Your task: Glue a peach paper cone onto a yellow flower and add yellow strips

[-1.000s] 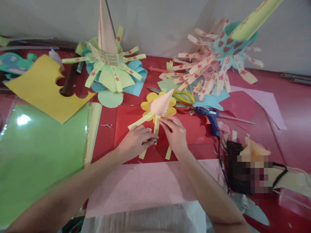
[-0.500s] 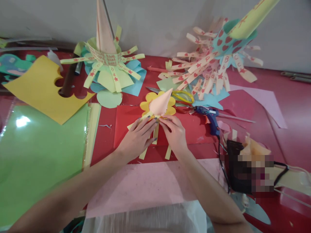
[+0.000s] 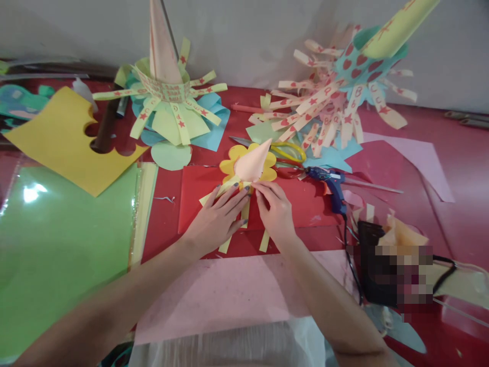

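A yellow flower-shaped paper cutout (image 3: 268,158) lies on a red sheet, with a pale pink paper cone (image 3: 250,164) standing on its middle. Pale yellow paper strips (image 3: 264,241) stick out from its near side. My left hand (image 3: 217,216) lies flat across the strips, fingers stretched out, tips at the flower's near edge by the cone's base. On the other side, my right hand (image 3: 275,209) has thumb and forefinger pinched at a strip's upper end against the flower. The fingertips partly hide that spot.
Scissors with yellow handles (image 3: 288,151) and a blue glue gun (image 3: 332,186) lie to the right. Behind stand a cone paper craft with strips (image 3: 164,92) and a heart-patterned one (image 3: 353,66). At left are a notched yellow sheet (image 3: 57,135) and a green sheet (image 3: 72,244).
My left fingers have shifted slightly over the strips, and the right fingertips moved a little along the flower's near edge. The rest looks the same apart from a slight view shift.
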A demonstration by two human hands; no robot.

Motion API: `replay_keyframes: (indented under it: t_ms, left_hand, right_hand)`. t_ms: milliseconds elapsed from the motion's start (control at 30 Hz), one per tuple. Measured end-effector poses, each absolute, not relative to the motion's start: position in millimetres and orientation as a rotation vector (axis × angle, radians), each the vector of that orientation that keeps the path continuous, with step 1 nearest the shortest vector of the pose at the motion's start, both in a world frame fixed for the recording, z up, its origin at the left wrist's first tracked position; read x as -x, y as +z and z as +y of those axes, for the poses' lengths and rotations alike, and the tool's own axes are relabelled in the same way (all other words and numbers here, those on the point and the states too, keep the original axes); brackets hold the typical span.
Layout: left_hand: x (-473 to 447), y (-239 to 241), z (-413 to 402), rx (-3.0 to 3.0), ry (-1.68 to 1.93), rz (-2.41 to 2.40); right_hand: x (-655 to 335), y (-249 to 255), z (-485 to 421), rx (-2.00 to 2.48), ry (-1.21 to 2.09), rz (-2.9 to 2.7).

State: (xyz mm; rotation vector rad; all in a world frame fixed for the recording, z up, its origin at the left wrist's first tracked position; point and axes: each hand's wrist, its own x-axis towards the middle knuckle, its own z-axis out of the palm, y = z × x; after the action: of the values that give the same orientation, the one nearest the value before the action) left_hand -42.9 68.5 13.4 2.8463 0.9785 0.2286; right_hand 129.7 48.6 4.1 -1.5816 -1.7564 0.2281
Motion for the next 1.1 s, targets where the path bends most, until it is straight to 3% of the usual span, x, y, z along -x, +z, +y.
replay_keyframes:
  t_ms: [700, 1100]
  left_hand:
    - [37.8, 21.5, 67.8, -2.78, 0.231, 0.993]
    - [37.5, 22.7, 66.5, -2.788, 0.212, 1.0]
  right_hand:
    - [-128.7, 3.6, 46.3, 1.614, 0.296, -1.845]
    - [-123.0, 3.9, 41.5, 1.865, 0.089, -1.975]
